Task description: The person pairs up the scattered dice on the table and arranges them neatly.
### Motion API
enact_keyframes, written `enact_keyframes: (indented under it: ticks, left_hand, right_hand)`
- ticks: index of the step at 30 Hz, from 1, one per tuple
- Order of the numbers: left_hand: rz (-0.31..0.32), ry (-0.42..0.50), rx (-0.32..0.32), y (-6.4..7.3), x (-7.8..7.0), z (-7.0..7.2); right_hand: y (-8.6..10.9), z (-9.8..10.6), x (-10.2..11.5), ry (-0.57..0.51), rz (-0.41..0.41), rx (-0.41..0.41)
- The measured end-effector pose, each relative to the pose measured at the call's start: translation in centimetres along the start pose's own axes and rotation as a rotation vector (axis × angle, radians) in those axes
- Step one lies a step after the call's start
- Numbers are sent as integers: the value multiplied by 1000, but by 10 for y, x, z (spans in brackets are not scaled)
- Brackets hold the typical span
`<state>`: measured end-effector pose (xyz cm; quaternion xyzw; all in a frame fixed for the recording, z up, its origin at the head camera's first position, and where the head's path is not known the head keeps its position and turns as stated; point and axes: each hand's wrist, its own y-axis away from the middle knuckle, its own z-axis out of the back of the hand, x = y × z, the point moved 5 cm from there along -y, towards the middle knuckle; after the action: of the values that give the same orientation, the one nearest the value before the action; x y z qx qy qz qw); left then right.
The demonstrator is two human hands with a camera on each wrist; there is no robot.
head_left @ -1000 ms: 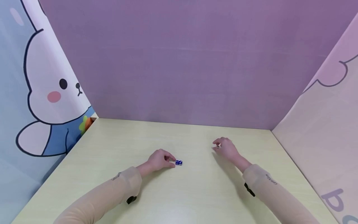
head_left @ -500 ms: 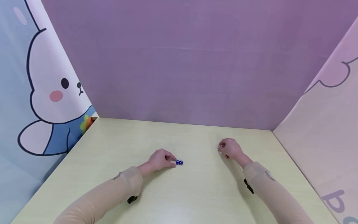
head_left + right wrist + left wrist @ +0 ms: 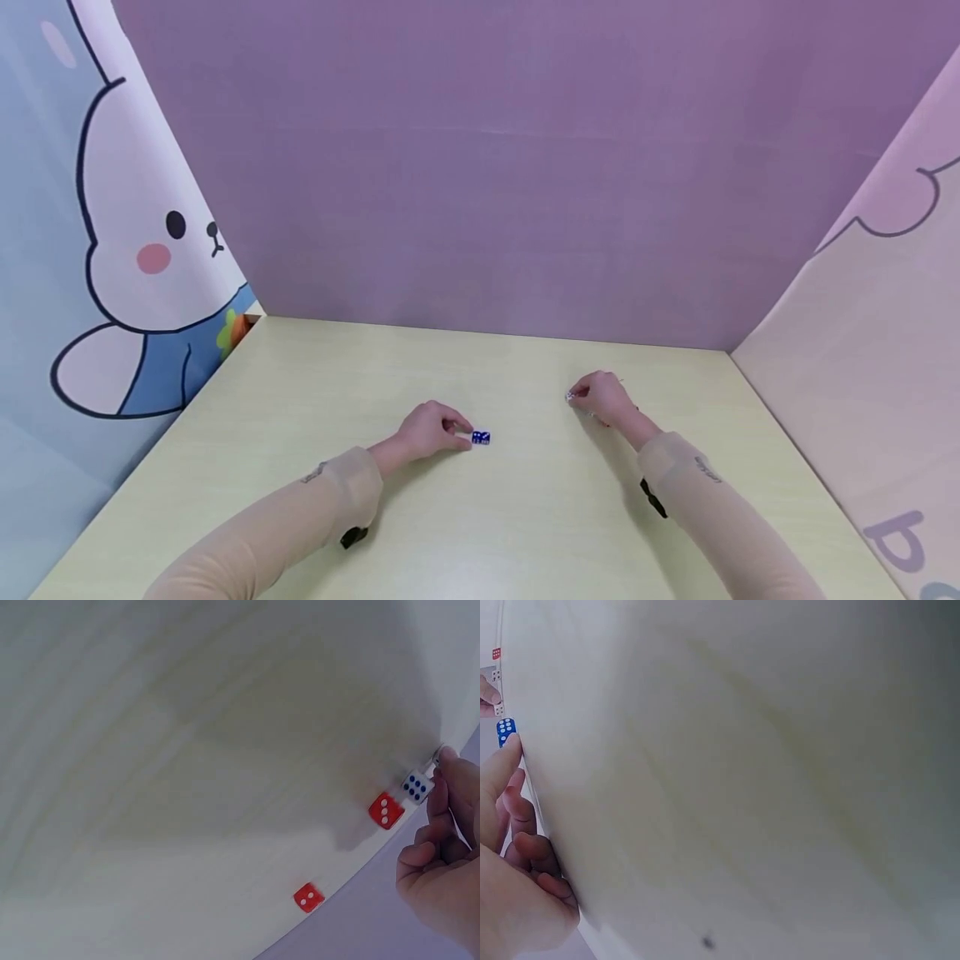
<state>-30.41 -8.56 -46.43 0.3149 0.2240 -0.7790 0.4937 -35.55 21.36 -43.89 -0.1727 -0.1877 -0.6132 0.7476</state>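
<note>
A pair of blue dice with white pips sits side by side near the middle of the table. My left hand has thumb and forefinger at their left edge, pinching there; in the left wrist view a fingertip overlaps the blue dice. Farther right, my right hand pinches a white die between thumb and forefinger. Close behind that die, in the right wrist view, stand another white die with dark pips and a red die. A second red die lies apart from them.
The pale wooden table ends at a purple backdrop. A rabbit-print cloth hangs on the left and a light printed cloth on the right.
My right hand shifted right, came onto a white die, then moved left with it. The left hand and the blue dice stay in place.
</note>
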Motion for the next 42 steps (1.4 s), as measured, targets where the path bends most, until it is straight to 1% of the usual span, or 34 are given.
enact_keyframes:
  ticks: [2, 4, 8, 12, 17, 21, 26, 29, 32, 37, 39, 42]
  left_hand:
    - [10, 0, -6, -1, 1, -1]
    - [6, 8, -13, -1, 0, -1]
    - [14, 24, -21, -3, 1, -3]
    - [17, 61, -26, -3, 2, -3]
    - [-4, 114, -20, -2, 5, -2]
    - [4, 121, -1, 2, 5, 0]
    - [17, 123, 12, 7, 4, 1]
    - [11, 122, 18, 9, 1, 1]
    - [2, 122, 21, 11, -1, 0]
    - [-24, 119, 13, 14, -6, -3]
    - [-31, 109, 6, 16, -7, -4]
    - [-24, 80, 4, 19, -9, -7]
  right_hand:
    - [-1, -2, 4, 13, 40, -3]
    - [-1, -4, 9, 25, 80, -4]
    - [2, -9, 16, 37, 121, 4]
    - [6, -14, 21, 10, 132, 29]
    - [17, -20, 26, -43, 161, 54]
    - [29, -24, 35, -63, 182, 62]
    - [41, -30, 51, -53, 197, 55]
    - [48, -36, 62, -44, 211, 57]
    - [54, -42, 74, -43, 243, 60]
    - [62, -52, 94, -57, 279, 79]
    - [64, -55, 101, -64, 293, 86]
    - [66, -60, 112, -63, 322, 90]
